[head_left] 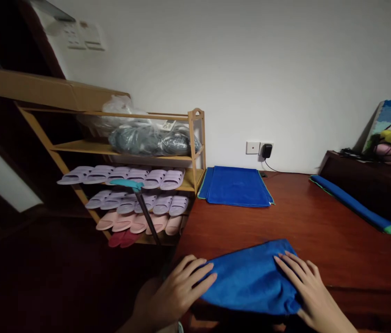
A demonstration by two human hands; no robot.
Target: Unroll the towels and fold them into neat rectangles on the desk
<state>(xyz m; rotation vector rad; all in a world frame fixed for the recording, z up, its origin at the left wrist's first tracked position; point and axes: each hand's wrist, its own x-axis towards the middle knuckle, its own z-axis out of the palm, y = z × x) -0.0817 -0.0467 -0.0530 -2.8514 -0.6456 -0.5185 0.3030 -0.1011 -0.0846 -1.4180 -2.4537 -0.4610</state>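
Observation:
A folded blue cloth (247, 280) lies at the front edge of the reddish-brown wooden table, its surface wrinkled toward the right. My left hand (185, 284) grips its left end, fingers over the top and the thumb out of sight. At the right end, my right hand (302, 282) has its fingers stretched over the cloth, with the thumb low by the near edge. Farther back sits a flat stack of folded blue cloths (239, 187) with green edging. A long, narrow rolled blue cloth (351, 201) with a green end rests along the table's right side.
Left of the table (285, 222) stands a wooden rack (195, 138) with several lilac and pink slippers and a plastic-wrapped bundle (154, 138). A pole with a turquoise top (126, 184) leans before it. A black plug (266, 151) sits in the wall socket.

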